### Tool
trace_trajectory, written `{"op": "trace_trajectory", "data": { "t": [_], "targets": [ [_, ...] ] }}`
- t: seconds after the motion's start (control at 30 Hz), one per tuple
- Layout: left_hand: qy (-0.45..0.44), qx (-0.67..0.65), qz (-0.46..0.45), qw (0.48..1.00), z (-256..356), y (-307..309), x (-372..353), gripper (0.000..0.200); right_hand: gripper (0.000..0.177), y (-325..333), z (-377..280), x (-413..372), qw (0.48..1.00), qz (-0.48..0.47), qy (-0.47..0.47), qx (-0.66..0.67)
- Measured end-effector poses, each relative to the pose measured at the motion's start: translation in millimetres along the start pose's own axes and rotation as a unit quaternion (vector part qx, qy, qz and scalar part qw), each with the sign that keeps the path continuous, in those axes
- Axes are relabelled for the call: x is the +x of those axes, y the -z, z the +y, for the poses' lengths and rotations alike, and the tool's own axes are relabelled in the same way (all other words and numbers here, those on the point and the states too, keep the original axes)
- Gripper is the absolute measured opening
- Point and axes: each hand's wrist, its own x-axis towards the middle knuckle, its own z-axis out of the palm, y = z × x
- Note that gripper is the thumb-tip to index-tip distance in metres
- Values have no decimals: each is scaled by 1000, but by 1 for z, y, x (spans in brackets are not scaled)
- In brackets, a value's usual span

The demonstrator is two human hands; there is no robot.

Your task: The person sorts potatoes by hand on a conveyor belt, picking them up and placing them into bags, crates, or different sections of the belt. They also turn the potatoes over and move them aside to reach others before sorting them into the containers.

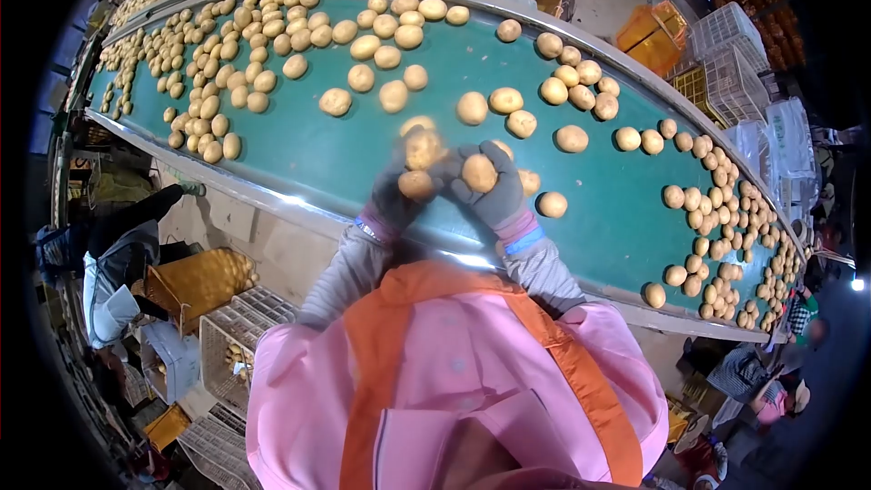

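Note:
Both hands wear dark grey gloves and are close together over the near side of a green conveyor belt (pixel 299 141). My left hand (pixel 396 197) is curled around a potato (pixel 416 185); a blurred, larger potato (pixel 422 149) lies just above it, between the two hands. My right hand (pixel 498 200) has its fingers wrapped round another potato (pixel 479 173). Loose potatoes rest on the belt just beyond and to the right of the hands, one (pixel 552 204) beside my right hand.
Many potatoes (pixel 245 36) cover the belt's left part, and more (pixel 712 209) lie at its right end. A metal rail (pixel 245 192) edges the near side. At lower left stand a crate (pixel 222 354) and an orange basket (pixel 181 286). People (pixel 762 377) are at lower right.

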Motion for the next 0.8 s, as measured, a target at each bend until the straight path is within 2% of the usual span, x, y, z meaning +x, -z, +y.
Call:
{"op": "trace_trajectory", "data": {
  "t": [0.03, 0.07, 0.1, 0.13, 0.17, 0.2, 0.27, 0.3, 0.33, 0.37, 0.4, 0.47, 0.5, 0.53, 0.57, 0.6, 0.63, 0.67, 0.7, 0.73, 0.77, 0.8],
  "targets": [
    [1, 14, -6, 1000, -6, 1, 0, 36, 47, 7, 4, -2, 1000, 1, -1, 2],
    [1, 28, -12, 1000, -7, 1, 1, 37, 47, 14, -8, 5, 993, -72, -86, -25],
    [37, -88, 9, 995, -3, -1, 6, 37, 47, 17, -18, 11, 974, -142, -169, -53],
    [81, -171, -17, 982, -6, 3, 7, 38, 47, 13, -24, 12, 975, -137, -169, -52],
    [128, -249, -36, 959, -10, 7, 8, 38, 48, 8, -28, 14, 972, -134, -190, 5],
    [121, -249, -47, 960, 0, 5, 12, 38, 49, 10, -30, 19, 979, -159, -127, -23],
    [248, -182, -78, 948, 20, 1, 16, 43, 51, 16, -34, 28, 979, -191, 5, -75],
    [182, -23, -110, 977, 4, 5, 15, 53, 52, 15, -25, 24, 981, -180, -52, -43],
    [172, -21, -114, 978, -9, 3, 9, 53, 52, 23, -21, 21, 974, -163, -156, -35],
    [193, -168, -37, 966, -13, 1, 4, 56, 53, 27, -29, 25, 956, -138, -258, -25],
    [210, -311, 39, 926, -18, 2, -2, 60, 53, 37, -21, 36, 959, -134, -248, -29],
    [223, -284, 53, 931, -41, 11, -16, 60, 50, 65, 11, 60, 993, 4, -58, -103],
    [230, -271, 61, 933, -43, 16, -17, 60, 45, 94, 27, 85, 951, 57, -181, 244],
    [237, -257, 69, 934, -45, 21, -19, 60, 46, 119, 43, 121, 776, 96, -278, 557],
    [313, -377, 97, 866, -40, 25, -17, 59, 39, 121, 54, 162, 754, 183, -204, 598],
    [382, -489, 124, 774, -37, 27, -18, 58, 46, 150, 58, 207, 752, 229, -257, 562],
    [349, -445, 124, 815, -47, 26, -25, 52, 44, 152, 27, 242, 786, 294, -240, 489],
    [352, -444, 129, 814, -41, 28, -23, 52, 44, 173, 45, 272, 785, 292, -245, 489],
    [379, -484, 148, 775, -27, 30, -19, 49, 61, 207, 73, 301, 778, 333, -273, 458],
    [402, -522, 168, 734, -20, 33, -20, 46, 66, 216, 89, 305, 791, 357, -282, 409],
    [400, -521, 179, 732, -27, 36, -27, 46, 72, 225, 104, 310, 801, 379, -294, 358],
    [317, -317, 137, 884, -42, 40, -36, 44, 65, 217, 108, 304, 831, 382, -284, 289]
  ]
}}
